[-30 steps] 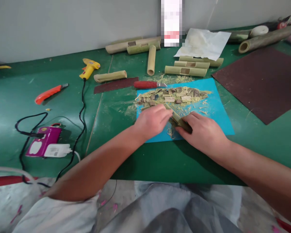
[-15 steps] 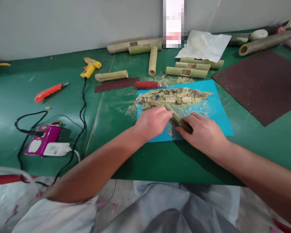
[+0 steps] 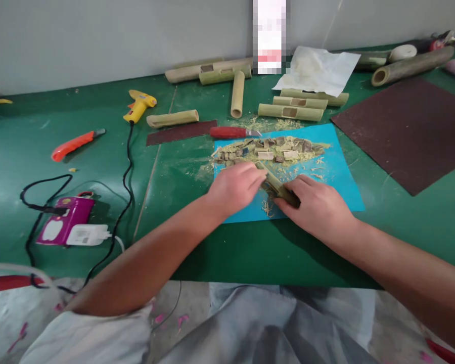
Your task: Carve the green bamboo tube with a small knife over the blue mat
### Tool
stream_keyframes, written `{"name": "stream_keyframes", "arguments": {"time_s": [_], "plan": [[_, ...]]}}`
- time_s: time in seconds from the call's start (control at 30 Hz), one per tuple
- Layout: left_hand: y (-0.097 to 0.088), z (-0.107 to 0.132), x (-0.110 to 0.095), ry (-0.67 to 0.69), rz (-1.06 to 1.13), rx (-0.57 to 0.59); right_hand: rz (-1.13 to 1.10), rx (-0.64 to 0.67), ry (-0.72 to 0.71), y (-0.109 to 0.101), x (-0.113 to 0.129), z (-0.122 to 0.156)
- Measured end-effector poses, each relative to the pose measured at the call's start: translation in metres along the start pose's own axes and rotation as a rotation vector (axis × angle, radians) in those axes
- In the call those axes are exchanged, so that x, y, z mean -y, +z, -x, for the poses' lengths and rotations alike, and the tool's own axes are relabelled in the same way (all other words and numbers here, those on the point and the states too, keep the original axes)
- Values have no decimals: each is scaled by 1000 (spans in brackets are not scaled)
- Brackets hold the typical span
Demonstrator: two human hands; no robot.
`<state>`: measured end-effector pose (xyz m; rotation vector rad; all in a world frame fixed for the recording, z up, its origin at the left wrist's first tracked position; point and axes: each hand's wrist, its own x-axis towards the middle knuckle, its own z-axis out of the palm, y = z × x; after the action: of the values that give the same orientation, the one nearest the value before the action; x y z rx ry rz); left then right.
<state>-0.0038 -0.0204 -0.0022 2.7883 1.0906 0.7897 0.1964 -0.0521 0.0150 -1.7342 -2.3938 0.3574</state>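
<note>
My right hand grips the near end of a short bamboo tube, which lies slantwise over the blue sheet. A cut opening shows in the tube's side. At its far end, my left hand is closed in a pinch against the bamboo; whatever lies between those fingers is hidden. Just beyond both hands, bamboo chips and shavings form a heap on the sheet. A red-handled carving knife rests along the sheet's far edge.
More bamboo tubes lie at the back, some beneath white paper. On the left are a yellow glue gun with a black cord, an orange utility knife and a purple power strip. A brown sheet lies right.
My left hand has shifted slightly left and back along the tube. My right hand keeps its grip, and the tube stays in place.
</note>
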Motion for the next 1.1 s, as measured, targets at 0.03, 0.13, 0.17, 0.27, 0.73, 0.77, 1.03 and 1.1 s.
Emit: {"name": "stream_keyframes", "arguments": {"time_s": [0.03, 0.13, 0.17, 0.27, 0.73, 0.77, 1.03, 1.1], "plan": [[0, 0, 0, -9, 0, -6, 3, 4, 2, 0, 0, 0], [-1, 0, 0, 24, 41, 65, 12, 11, -14, -1, 1, 0], [-1, 0, -1, 22, 48, 67, 14, 8, -9, -1, 1, 0], [-2, -1, -2, -31, -3, 15, 9, 0, 13, -1, 1, 0], [-1, -3, 1, -30, -9, 12, -10, 8, 13, 0, 1, -1], [-1, -3, 0, -39, -14, 10, -16, 14, 13, 0, 1, -1], [-3, -1, -1, -57, -11, 22, -9, 8, 7, 0, 1, 0], [-3, -1, 1, -3, 18, 81, -6, 15, -15, -1, 1, 0]]}}
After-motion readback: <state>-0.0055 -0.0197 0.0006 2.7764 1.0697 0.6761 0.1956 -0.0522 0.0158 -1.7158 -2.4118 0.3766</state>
